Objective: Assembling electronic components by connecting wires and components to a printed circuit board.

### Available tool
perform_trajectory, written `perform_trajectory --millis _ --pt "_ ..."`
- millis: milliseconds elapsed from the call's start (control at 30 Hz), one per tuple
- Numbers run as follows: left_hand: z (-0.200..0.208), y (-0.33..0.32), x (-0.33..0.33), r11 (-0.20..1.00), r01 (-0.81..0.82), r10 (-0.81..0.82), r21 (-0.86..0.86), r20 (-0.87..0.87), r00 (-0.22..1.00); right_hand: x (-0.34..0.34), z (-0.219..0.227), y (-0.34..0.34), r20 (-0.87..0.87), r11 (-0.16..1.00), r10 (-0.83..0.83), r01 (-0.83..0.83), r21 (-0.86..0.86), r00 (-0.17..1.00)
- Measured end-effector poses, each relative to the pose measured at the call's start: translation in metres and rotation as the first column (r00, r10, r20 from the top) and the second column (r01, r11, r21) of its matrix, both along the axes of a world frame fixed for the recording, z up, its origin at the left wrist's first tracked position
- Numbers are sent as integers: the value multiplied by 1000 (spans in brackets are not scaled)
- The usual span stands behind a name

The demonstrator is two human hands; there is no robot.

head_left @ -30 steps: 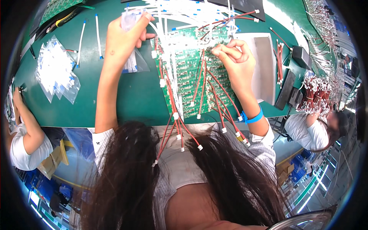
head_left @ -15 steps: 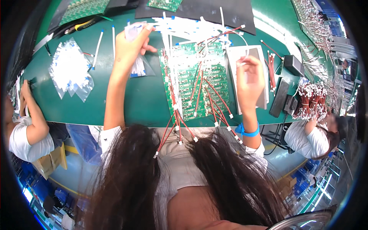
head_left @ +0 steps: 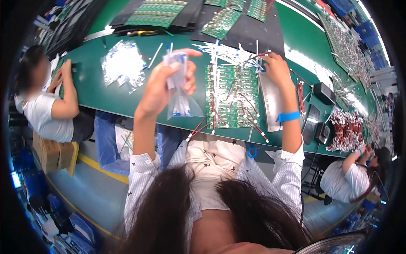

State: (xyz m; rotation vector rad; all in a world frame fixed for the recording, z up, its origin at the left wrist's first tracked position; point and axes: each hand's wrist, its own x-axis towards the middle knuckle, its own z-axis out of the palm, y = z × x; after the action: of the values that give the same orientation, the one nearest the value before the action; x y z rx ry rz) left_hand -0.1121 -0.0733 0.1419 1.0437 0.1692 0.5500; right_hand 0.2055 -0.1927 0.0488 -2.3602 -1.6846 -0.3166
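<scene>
My left hand (head_left: 163,86) is raised over the near part of the table, closed around a clear plastic bag (head_left: 179,108). White flat cables with blue ends show inside the bag, and my index finger points right. Bent fingers of my right hand (head_left: 279,70) are at the white plug of a red-and-black wire cable (head_left: 253,57); whether they grip it does not show. Between the hands lies a green circuit board panel (head_left: 232,99), with several red-and-black cables across it, some hanging over the table edge. Loose white flat cables (head_left: 230,53) lie behind it.
Another filled plastic bag (head_left: 124,65) lies at left. A metal plate (head_left: 270,103), a phone (head_left: 311,114), a black box (head_left: 323,93) and bundled wire cables (head_left: 346,129) are at right. More circuit boards (head_left: 156,12) lie on black mats behind. People sit at both sides.
My head view has shifted, showing more of the far table. My left hand has come nearer with the bag. My right hand has moved from above the metal plate to the wire cable's plug.
</scene>
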Motion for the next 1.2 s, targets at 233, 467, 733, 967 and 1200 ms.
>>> perform_trajectory --millis 233,467,733,967,1200 --pt "36 -46 6 926 53 -18 374 -96 995 -70 131 -61 -521 834 306 39 550 797" --pt "49 -95 31 793 216 -150 570 -161 975 -144 182 -86 -269 670 663 -393 630 699" --pt "44 -101 36 868 153 -94 473 -147 985 -148 167 -113 -201 377 644 -77 923 738" --pt "55 -121 34 995 99 -100 -22 -48 994 -168 129 -111 78 368 622 -380 848 779" --pt "57 -110 37 987 -36 58 155 -141 988 -171 120 -112 -574 604 681 95 792 454"
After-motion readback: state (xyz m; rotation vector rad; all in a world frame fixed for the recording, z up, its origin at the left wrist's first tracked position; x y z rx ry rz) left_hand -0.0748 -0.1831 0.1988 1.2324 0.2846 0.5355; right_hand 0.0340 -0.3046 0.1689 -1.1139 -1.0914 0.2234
